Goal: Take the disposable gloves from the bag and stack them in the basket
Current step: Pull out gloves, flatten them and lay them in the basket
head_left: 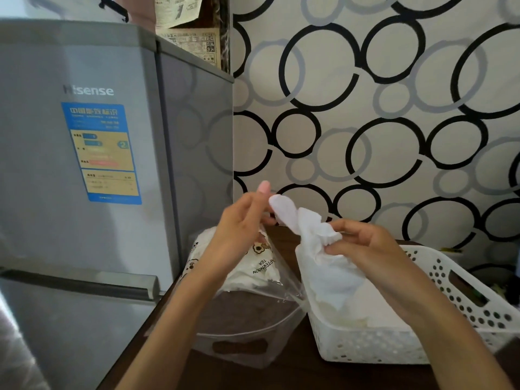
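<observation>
A translucent white disposable glove (pixel 315 240) hangs in the air between my hands, above the gap between bag and basket. My right hand (pixel 365 246) pinches its crumpled middle. My left hand (pixel 242 229) holds its upper end near the fingertips, one finger pointing up. Below my left hand lies the clear printed plastic bag (pixel 253 277) with more white gloves inside. The white perforated basket (pixel 439 319) stands at the right on the dark wooden table, with pale gloves lying in it under the hanging one.
A grey fridge (pixel 84 164) stands close at the left, against the table's edge. A wall with black and grey circle wallpaper (pixel 380 108) rises behind the table. The bag's open clear end (pixel 239 333) spreads toward the front of the dark table (pixel 281 372).
</observation>
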`<state>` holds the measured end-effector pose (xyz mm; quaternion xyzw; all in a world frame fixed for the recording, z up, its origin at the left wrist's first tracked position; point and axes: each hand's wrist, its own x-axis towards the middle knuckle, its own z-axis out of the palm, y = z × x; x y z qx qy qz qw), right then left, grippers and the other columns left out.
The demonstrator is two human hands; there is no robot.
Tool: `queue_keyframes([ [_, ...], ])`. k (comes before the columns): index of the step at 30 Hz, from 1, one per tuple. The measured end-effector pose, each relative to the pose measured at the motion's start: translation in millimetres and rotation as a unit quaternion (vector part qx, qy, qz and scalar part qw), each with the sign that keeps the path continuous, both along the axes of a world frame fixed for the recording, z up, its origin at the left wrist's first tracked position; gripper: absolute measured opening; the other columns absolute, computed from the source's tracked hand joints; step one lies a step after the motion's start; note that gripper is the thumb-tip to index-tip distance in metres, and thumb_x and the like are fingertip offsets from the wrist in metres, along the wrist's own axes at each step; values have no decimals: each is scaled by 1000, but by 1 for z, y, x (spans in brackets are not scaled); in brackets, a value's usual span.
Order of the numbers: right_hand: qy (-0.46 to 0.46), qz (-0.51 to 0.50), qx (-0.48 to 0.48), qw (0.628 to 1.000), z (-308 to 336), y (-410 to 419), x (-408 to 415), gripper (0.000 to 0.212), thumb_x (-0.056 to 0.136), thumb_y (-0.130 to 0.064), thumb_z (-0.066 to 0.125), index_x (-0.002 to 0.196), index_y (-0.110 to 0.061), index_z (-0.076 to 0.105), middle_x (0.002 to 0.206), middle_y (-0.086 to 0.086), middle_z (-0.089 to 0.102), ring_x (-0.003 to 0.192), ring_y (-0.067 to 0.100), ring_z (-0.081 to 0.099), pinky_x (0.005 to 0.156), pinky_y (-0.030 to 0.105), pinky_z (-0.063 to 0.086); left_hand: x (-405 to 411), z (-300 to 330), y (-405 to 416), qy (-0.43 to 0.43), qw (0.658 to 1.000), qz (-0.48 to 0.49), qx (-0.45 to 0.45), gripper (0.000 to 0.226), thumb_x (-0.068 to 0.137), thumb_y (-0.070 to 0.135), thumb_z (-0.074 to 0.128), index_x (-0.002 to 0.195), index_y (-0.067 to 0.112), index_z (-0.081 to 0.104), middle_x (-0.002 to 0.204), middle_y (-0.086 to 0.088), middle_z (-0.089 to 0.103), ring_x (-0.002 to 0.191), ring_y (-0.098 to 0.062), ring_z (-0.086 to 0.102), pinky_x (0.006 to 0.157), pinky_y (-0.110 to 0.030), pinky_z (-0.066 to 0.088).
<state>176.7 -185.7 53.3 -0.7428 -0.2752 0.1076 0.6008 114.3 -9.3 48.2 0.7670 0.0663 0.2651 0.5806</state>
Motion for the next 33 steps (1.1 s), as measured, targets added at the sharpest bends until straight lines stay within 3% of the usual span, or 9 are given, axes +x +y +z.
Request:
queue_keyframes([
  [2,57,43,16,997,2,-2,0,27,87,-5,58,87,-27,72,90,-4,74,89,14,67,79,28,48,2,-5,-4,39,994,-63,82,69,72,74,33,130,39,46,123,25,53,105,8,52,93,-22,44],
  [4,109,84,56,989,2,-4,1,28,89,-3,51,100,-18,72,97,8,72,90,20,66,80,32,47,4,-9,-6,56,987,-98,116,73,71,71,46,138,42,39,124,28,52,112,5,52,97,-21,41],
  [9,243,148,187,940,8,-8,0,27,80,-30,59,86,-4,68,79,10,65,74,18,65,70,29,52,6,-12,-11,15,990,-138,29,23,79,32,69,97,19,74,91,1,75,86,-12,71,77,-17,54],
  [11,158,138,125,970,6,-6,0,42,61,-50,80,86,-17,74,86,5,71,81,17,69,74,29,55,7,-14,-11,-15,991,-129,15,29,74,34,70,93,12,75,84,-5,75,74,-15,69,67,-15,53],
  [14,-24,-31,3,999,5,-6,0,41,59,-43,81,93,-23,68,88,-5,72,83,12,69,63,22,54,6,-15,-9,-16,991,-124,41,35,69,40,70,93,15,75,79,-9,75,67,-18,68,60,-15,51],
  [22,-97,-76,-21,992,12,-36,12,10,86,-33,65,90,-28,73,83,-14,73,79,2,69,62,15,51,7,-17,-12,62,975,-178,120,19,87,34,61,88,21,74,84,9,73,76,-2,66,70,-11,49],
  [26,-106,-106,35,988,19,-48,13,14,89,-30,60,89,-24,73,83,-8,74,79,9,69,61,14,53,8,-16,-15,8,991,-103,90,21,95,30,52,85,21,68,74,18,67,65,8,59,61,-5,42],
  [29,-141,-125,59,980,26,-44,13,16,92,-30,57,88,-21,71,83,1,72,82,20,67,70,30,53,13,-13,-26,-57,997,-50,33,25,98,27,47,87,14,66,69,15,65,61,7,55,58,-5,40],
  [33,-210,-174,74,959,40,-35,21,22,95,-29,52,86,-16,67,79,12,67,69,21,58,61,27,43,25,-6,-45,-97,995,-3,-6,28,100,28,44,90,10,62,67,8,63,61,-3,55,57,-10,41],
])
